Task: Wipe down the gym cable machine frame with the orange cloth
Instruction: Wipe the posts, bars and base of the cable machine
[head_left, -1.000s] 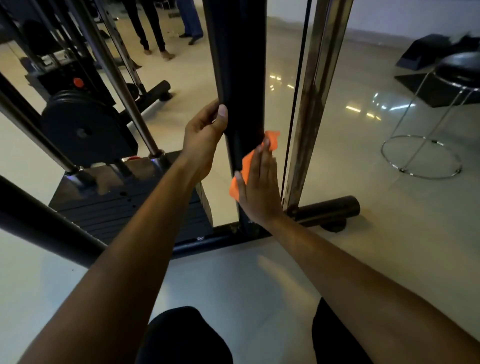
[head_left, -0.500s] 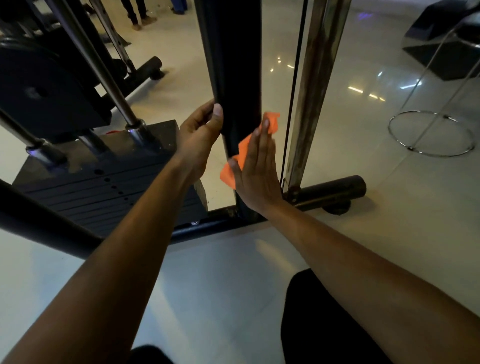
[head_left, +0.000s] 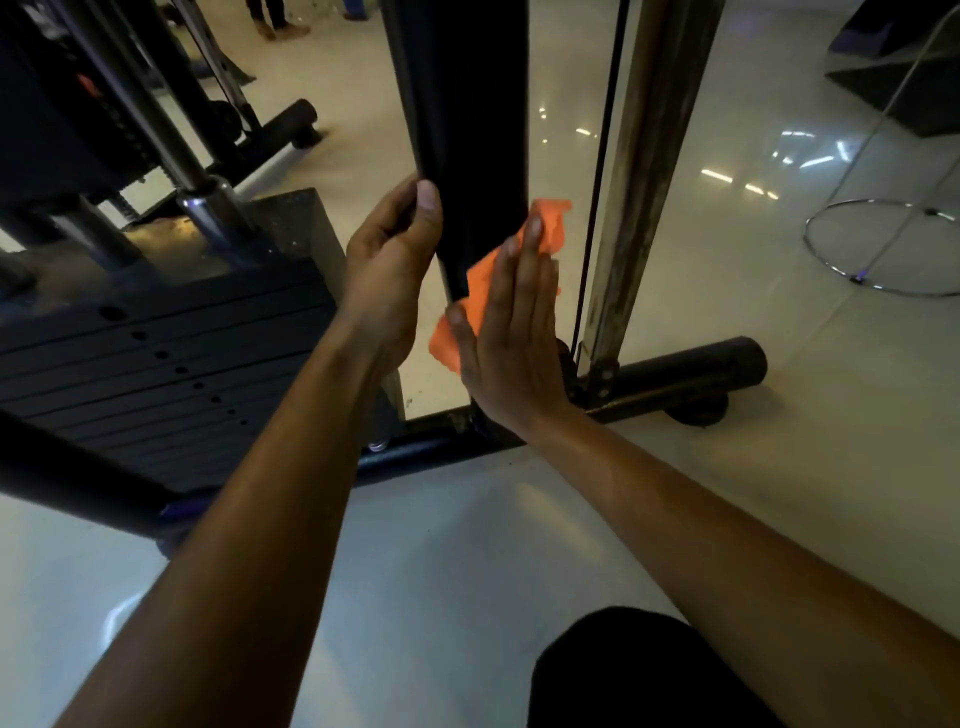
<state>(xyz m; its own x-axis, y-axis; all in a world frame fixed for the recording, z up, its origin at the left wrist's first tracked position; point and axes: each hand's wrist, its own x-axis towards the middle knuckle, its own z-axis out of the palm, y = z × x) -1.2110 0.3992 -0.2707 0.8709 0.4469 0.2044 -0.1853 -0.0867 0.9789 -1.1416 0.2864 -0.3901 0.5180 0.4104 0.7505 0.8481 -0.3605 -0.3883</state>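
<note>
A glossy pale floor (head_left: 779, 415) fills the frame, bearing the machine's base bar (head_left: 675, 371) at centre and, seemingly, a chrome ring (head_left: 883, 249) right.

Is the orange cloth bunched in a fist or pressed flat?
Pressed flat: the right hand, fingers straight, holds the cloth against the black post.

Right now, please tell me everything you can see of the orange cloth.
The orange cloth is a small, bright, thin-looking fabric piece, crumpled and folded, not spread flat. The right hand presses it with straight fingers against the lower part of the black upright post of the machine frame. Most of it is hidden under the palm; one corner sticks out above the fingertips, another below the thumb. The left hand grips the post beside it, not touching the cloth.
</note>
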